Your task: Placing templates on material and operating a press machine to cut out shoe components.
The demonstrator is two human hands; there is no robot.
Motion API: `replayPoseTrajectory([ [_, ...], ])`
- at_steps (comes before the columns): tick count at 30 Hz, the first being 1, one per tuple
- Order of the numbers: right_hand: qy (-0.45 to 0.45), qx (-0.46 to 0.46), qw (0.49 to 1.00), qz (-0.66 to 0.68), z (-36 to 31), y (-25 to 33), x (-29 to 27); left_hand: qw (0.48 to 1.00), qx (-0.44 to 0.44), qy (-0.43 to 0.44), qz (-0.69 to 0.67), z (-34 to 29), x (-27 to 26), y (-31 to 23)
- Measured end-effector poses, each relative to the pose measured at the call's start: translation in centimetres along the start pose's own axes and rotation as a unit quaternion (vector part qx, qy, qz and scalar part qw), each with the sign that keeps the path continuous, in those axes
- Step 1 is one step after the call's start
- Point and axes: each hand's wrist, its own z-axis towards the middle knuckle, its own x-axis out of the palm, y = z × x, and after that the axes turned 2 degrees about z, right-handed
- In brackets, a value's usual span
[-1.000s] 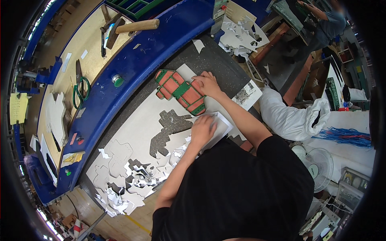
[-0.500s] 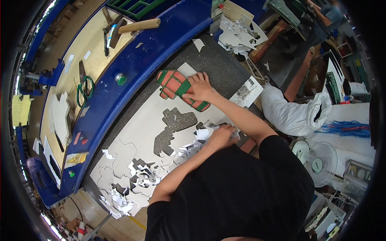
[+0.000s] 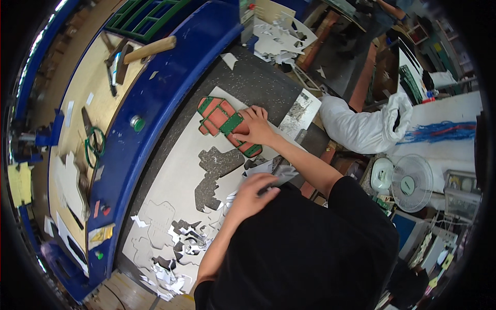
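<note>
My right hand [image 3: 257, 128] lies across a red-and-green cutting die [image 3: 217, 112], its thumb on the face and fingers curled at the right edge. The die rests on a pale sheet of board [image 3: 178, 181], beside a cut-out hole that shows the dark speckled table. My left hand [image 3: 252, 195] hovers close to my body over the sheet's near edge, slightly blurred, with thumb and fingers apart. A smeared grey-white scrap [image 3: 285, 174] shows just beyond its fingertips; whether they touch is unclear. White paper scraps [image 3: 191, 243] lie heaped on the sheet's lower part, near outlines of cut shapes.
A blue machine beam [image 3: 155, 103] with a green button runs along the left. Behind it are a wooden-handled hammer [image 3: 150, 50] and green-handled scissors [image 3: 95, 147]. At right are a white sack [image 3: 351, 124] and a fan [image 3: 412, 183]. Scraps [image 3: 279, 41] pile at the back.
My left hand has moved left, away from the scraps at the near edge, and many scraps beside the hole are gone. My right hand stays on the die. The view has shifted slightly.
</note>
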Motion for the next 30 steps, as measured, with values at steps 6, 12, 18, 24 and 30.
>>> replayPoseTrajectory([
  [6, -0.239, 0.181, 0.948, 0.109, -3.9, -1.2, -1.4, 0.932, -0.213, -0.292, 0.031, 0.2, -7.7, 10.9],
  [12, -0.093, 0.290, 0.924, 0.230, -7.9, 0.4, -1.3, 0.927, -0.136, -0.297, 0.186, 4.4, -10.8, 18.9],
  [18, -0.074, 0.307, 0.932, 0.178, -6.4, -0.6, -1.8, 0.917, -0.135, -0.292, 0.238, 6.2, -9.7, 19.2],
  [24, 0.002, 0.213, 0.968, 0.135, -3.3, -2.9, -2.4, 0.914, -0.124, -0.343, 0.179, 2.1, -8.5, 18.5],
  [30, 0.046, 0.227, 0.972, 0.034, 3.8, -2.9, -2.1, 0.916, -0.205, -0.249, 0.239, 0.9, -3.9, 15.1],
])
